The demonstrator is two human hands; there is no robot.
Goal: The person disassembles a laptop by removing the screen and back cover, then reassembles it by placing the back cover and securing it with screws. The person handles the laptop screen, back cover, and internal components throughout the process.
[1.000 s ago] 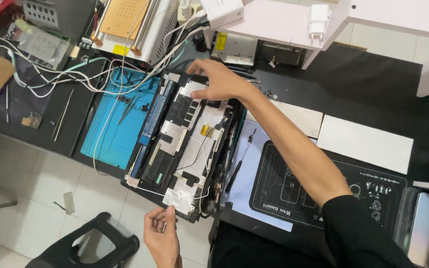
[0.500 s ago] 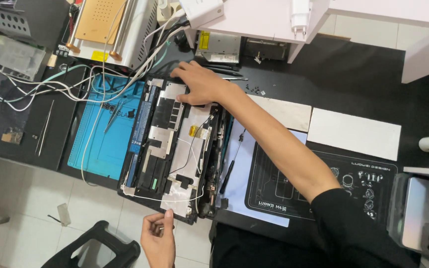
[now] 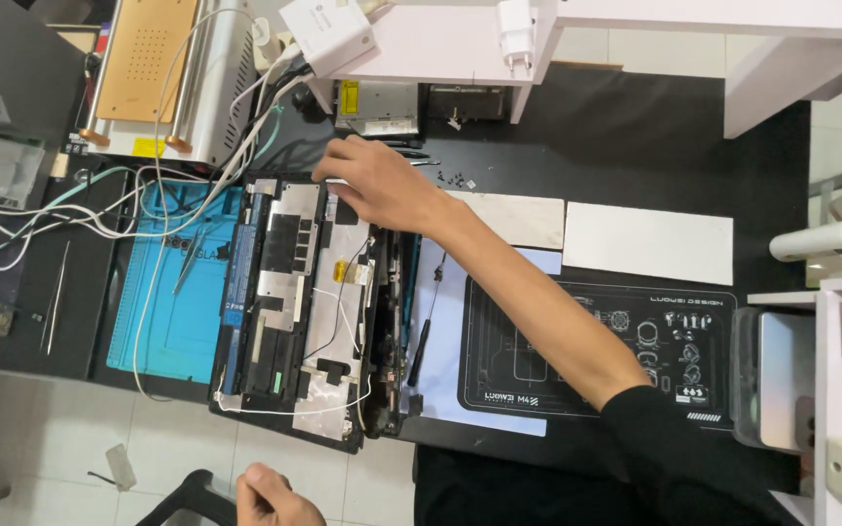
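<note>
At the far left a pair of tweezers (image 3: 54, 310) lay on the dark bench, with a tangle of white cables (image 3: 99, 209) crossing the blue work mat (image 3: 172, 321); beside the mat, overlapping its right edge, sat the opened laptop chassis (image 3: 294, 302), board and thin wires exposed. The left hand (image 3: 270, 497) hung low at the frame's bottom edge, off the bench, fingers curled in; whether it held something small could not be told. The right hand (image 3: 382, 185) rested on the chassis's far corner, fingers spread flat and pressing, gripping nothing. A screwdriver (image 3: 424, 326) lay just right of the chassis, loose screws (image 3: 450, 177) near the wrist. A careless pull could probably snag the thin white wire (image 3: 343, 321); the forearm might scatter the screws.
</note>
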